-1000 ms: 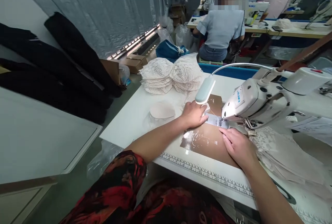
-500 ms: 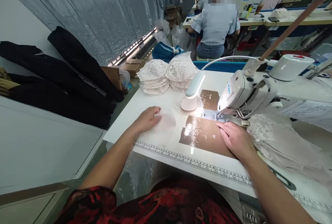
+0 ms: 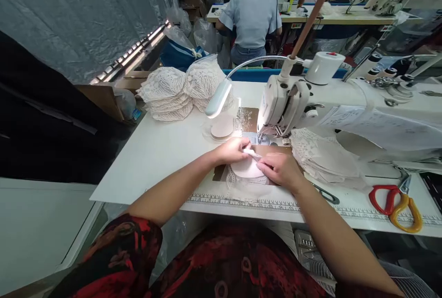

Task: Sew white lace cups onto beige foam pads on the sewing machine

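A pale fabric piece with a lace edge [image 3: 247, 169] lies over the brown plate [image 3: 221, 174] in front of the sewing machine [image 3: 276, 104]. My left hand [image 3: 234, 149] pinches its upper edge from the left. From the right, my right hand [image 3: 279, 167] grips the same edge with fingers pressed together. The edge between the hands is folded up. Just behind my left hand, round pale pieces [image 3: 222, 125] rest on the table. The needle area is directly beyond my fingers.
Stacked lace cups [image 3: 169, 93] stand at the back left, beneath the lamp's left side [image 3: 218, 99]. Lace pieces [image 3: 324, 157] lie right of the needle. Scissors [image 3: 397, 201] sit at the right front. A person [image 3: 253, 19] sits beyond the table.
My left hand has moved right, onto the brown plate, and the fabric piece now lies there. My right hand has shifted from the bare plate to the fabric edge. The view has turned right.
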Demonstrator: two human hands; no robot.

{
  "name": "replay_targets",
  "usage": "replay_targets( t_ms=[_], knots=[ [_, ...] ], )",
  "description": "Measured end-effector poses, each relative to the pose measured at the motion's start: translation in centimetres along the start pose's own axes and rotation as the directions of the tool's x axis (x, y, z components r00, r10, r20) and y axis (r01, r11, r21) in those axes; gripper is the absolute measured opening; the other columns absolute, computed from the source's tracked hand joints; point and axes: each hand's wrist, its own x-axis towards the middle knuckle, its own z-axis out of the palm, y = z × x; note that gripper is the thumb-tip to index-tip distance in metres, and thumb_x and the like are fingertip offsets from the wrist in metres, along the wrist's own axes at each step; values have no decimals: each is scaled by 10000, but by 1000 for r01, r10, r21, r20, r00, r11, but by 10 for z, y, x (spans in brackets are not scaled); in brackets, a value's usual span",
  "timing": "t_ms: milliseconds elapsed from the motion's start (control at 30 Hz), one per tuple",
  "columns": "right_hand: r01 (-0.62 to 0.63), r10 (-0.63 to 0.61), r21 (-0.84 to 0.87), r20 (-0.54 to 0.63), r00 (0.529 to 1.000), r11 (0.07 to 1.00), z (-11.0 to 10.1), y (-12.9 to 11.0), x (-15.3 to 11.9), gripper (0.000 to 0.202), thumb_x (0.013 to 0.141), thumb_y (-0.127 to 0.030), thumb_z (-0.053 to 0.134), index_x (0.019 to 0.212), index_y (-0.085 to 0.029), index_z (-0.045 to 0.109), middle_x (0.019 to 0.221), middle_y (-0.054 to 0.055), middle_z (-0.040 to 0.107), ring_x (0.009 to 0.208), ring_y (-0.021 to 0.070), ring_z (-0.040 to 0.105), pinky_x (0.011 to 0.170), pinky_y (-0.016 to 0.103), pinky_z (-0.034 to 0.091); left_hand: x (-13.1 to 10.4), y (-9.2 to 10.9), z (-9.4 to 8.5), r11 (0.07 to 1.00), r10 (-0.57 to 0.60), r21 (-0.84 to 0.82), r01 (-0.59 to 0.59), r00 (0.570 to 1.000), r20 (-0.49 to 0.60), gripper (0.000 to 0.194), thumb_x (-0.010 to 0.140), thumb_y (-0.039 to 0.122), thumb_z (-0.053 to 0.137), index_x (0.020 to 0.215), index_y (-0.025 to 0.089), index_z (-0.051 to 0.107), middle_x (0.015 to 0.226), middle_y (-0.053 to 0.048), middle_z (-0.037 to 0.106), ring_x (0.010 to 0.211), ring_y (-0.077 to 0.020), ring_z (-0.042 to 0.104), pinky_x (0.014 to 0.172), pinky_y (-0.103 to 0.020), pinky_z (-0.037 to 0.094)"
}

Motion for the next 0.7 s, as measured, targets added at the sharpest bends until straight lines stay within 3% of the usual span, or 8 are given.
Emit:
replay_targets(
  t_ms=[133,233,333,367,533,600,700],
  knots=[
    [-53,53,-31,10,999,998,0,-1,2,357,914,-326,513,595,-189,595,614,10,597,609,125,500,569,265,289,8,-8,-9,995,-27,-100,23,999,-37,303,690,277,655,677,191,364,631,59,423,538,-72,392,495,-190,308],
    [-80,81,22,-46,996,997,-1,-4,2,313,878,-306,560,589,-187,566,698,20,620,650,130,518,583,261,307,9,-8,-9,984,-26,-176,21,999,-28,300,678,314,709,763,167,461,695,37,492,592,-85,464,537,-200,365],
    [-94,110,139,-119,987,986,-3,-6,4,170,846,-255,593,693,-185,609,1009,58,667,780,141,573,648,252,363,9,-4,-5,957,-13,-286,38,996,90,380,660,314,768,926,137,563,819,-9,587,700,-118,552,609,-221,421],
    [-94,114,161,-115,987,982,-3,-6,4,140,845,-236,587,717,-188,616,1020,55,670,781,140,578,654,252,368,9,-2,-4,952,-15,-301,59,989,145,389,668,318,777,947,133,578,834,-14,598,712,-121,561,615,-222,425],
    [-74,86,199,-52,995,977,0,-2,4,127,843,-169,549,738,-202,613,716,-17,649,676,129,565,626,245,362,9,2,-6,904,-35,-393,170,944,328,356,651,309,823,724,135,521,685,31,537,611,-81,502,561,-198,384],
    [-64,75,205,-51,996,977,0,-1,3,133,839,-153,542,734,-200,610,727,-17,655,689,128,570,636,243,366,10,0,-9,864,8,-480,153,949,316,385,648,285,819,670,145,461,662,41,523,609,-71,492,576,-195,380],
    [-62,67,197,-20,998,978,-1,-1,2,145,836,-148,535,723,-200,609,719,-16,657,684,129,572,644,248,368,12,-5,-10,866,29,-496,67,982,184,396,674,270,766,638,167,385,648,44,515,592,-67,468,576,-200,367]
  ],
)
